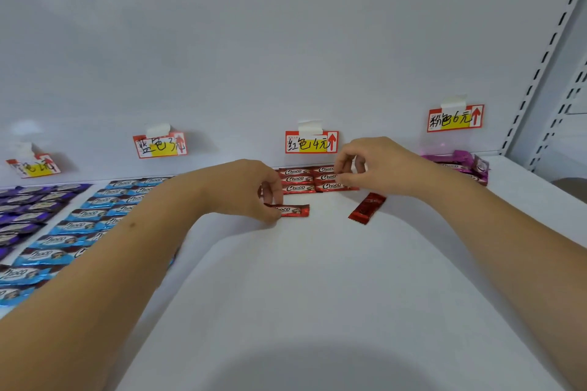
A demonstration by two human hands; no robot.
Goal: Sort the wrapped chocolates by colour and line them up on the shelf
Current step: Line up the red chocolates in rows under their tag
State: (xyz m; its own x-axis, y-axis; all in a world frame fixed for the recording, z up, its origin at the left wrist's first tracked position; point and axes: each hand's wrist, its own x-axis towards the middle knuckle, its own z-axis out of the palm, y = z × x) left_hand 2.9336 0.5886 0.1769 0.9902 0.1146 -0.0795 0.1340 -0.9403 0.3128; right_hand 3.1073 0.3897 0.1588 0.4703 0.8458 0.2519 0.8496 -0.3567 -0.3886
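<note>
now left hand (251,187) pinches red chocolate (290,210), right hand (378,165) at red rows (305,179)

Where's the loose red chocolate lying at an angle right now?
In the head view, the tilted red chocolate lies on the shelf right of centre, just below the right hand and in front of the red rows.

Left hand (254,190) pinching, right hand (374,165) curled, both arms outstretched.

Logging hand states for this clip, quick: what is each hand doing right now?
Left hand: pinching the end of a red chocolate lying on the shelf.
Right hand: fingers curled over the red row; whether it holds anything cannot be told.
</note>
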